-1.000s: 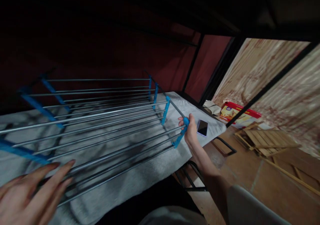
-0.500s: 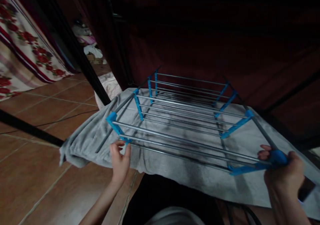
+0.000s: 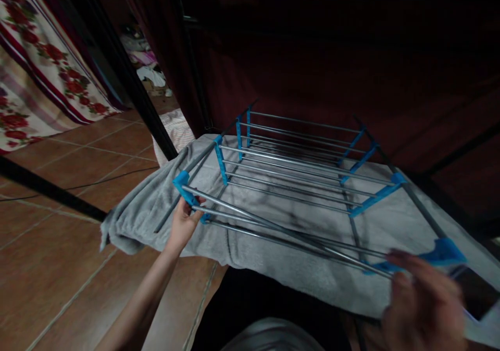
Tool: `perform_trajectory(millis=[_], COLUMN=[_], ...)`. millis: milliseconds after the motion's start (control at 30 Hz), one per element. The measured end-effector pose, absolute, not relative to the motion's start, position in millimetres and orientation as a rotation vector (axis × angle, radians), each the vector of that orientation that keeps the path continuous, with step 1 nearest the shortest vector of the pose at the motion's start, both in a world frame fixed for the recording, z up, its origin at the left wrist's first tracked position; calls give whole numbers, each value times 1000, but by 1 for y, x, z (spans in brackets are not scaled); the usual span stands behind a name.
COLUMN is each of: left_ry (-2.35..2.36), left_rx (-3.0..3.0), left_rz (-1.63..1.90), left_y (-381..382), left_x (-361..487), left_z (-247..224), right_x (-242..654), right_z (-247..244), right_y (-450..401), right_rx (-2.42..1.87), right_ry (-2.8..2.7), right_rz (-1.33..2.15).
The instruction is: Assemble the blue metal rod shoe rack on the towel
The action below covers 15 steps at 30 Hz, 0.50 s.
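Front rod [image 3: 222, 202] now off right bracket [image 3: 445, 252], joint undone; your right hand [image 3: 427, 299] pinches rod end, left hand [image 3: 185, 222] grips left bracket [image 3: 182, 181]

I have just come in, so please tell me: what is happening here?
A person is handling a metal rack on a grey blanket. The left hand grips its near-left blue bracket. One front rod slants, its right end off the near-right bracket and at the blurred right hand, whose grip is unclear.

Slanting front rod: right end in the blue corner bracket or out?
Out: the metal rod slants to the right hand, clear of the blue bracket's corner.
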<state>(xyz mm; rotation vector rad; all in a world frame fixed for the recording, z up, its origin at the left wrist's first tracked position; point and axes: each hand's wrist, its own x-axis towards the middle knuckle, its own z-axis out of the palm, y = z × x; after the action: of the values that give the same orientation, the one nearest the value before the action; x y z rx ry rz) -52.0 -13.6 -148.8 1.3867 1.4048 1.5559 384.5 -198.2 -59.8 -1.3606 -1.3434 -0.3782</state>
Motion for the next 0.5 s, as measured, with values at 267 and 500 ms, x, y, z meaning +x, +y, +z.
perform_trajectory(millis=[267,500], left_ry=[1404,1496], left_rx=[1295,1263], left_rz=[1583,1609], left_y=[-8,-8], left_x=[-41,-32], left_z=[-141,-132], right_x=[227,204], right_z=[-102,-86], right_y=[-120,-69], right_rx=[-1304,-1537], right_ry=[-2269,-2513], right_rz=[-152,-30])
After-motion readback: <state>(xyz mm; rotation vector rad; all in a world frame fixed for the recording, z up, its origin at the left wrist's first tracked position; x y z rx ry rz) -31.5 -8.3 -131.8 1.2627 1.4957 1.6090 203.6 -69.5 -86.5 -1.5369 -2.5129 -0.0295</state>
